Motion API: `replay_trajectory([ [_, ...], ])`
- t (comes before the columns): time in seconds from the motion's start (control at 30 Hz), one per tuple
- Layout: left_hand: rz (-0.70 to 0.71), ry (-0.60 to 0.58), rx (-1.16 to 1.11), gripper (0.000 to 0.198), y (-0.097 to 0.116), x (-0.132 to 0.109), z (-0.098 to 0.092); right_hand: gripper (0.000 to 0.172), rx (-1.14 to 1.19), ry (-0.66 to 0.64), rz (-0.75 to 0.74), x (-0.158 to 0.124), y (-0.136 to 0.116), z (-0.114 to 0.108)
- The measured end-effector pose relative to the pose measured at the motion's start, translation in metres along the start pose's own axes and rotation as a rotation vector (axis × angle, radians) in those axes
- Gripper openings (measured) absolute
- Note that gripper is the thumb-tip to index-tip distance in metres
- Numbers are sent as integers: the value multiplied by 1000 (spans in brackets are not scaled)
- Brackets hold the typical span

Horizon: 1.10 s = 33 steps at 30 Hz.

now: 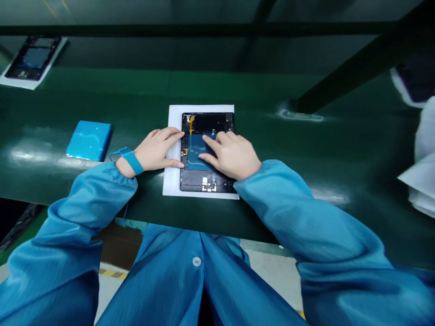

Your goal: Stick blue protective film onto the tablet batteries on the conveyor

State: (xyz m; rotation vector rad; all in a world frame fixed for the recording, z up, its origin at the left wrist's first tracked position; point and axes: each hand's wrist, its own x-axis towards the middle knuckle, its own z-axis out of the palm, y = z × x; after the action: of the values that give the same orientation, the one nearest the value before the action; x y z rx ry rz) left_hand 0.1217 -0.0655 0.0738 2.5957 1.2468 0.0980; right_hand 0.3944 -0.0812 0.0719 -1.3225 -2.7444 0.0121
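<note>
Black, flat, rectangular device (197, 175) with inner parts exposed, lying at the centre of the frame on a white rectangular sheet (172, 182), atop a glossy dark-green tabletop (142, 99). At the device's left edge, bare left hand (158, 148): thumb and index finger spread well apart, both tips touching the rim. Over the thin, shiny blue rectangular panel (195, 154) in the device's middle, bare right hand (236, 156): index finger and thumb stretched out with a gap between, tips on the panel; remaining fingers curled, undersides hidden. Around the left wrist, bright blue band (132, 161). Small white patches (205, 180) near the device's lower edge, any print too small to read. Left of centre, shiny blue flat-topped block (89, 140); upper left of the frame, similar black opened device (34, 59).
</note>
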Motion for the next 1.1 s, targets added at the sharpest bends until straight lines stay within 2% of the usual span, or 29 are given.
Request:
replay_trajectory([
  [0.03,-1,0,1,101,0,0,0,67,-14,7,38,1,1,0],
  [0.1,-3,-4,10,101,-1,1,1,67,-24,-7,11,-2,-1,-2],
  [0.27,-23,-53,49,99,2,1,-3,60,90,-65,-263,-25,-6,-10],
  [0.33,-43,-99,69,99,5,3,-11,60,109,-31,-197,-28,5,-9],
  [0.4,-70,-170,103,95,10,9,-23,62,92,15,-42,-25,23,-4],
  [0.5,-150,-242,170,71,18,28,-41,65,73,21,84,-15,46,4],
  [0.6,-236,-180,226,46,23,54,-47,66,78,12,39,-14,54,7],
  [0.77,-304,61,205,40,15,96,-30,66,101,44,-123,-42,48,3],
  [0.87,-307,74,164,40,3,113,-19,65,154,48,-208,-64,46,2],
  [0.93,-301,76,145,35,-5,121,-15,62,215,58,-205,-70,43,2],
  [1.0,-299,77,110,30,-11,126,-13,61,252,71,-154,-67,36,4],
  [1.1,-280,59,77,28,-16,129,-14,61,188,68,-86,-47,17,5],
])
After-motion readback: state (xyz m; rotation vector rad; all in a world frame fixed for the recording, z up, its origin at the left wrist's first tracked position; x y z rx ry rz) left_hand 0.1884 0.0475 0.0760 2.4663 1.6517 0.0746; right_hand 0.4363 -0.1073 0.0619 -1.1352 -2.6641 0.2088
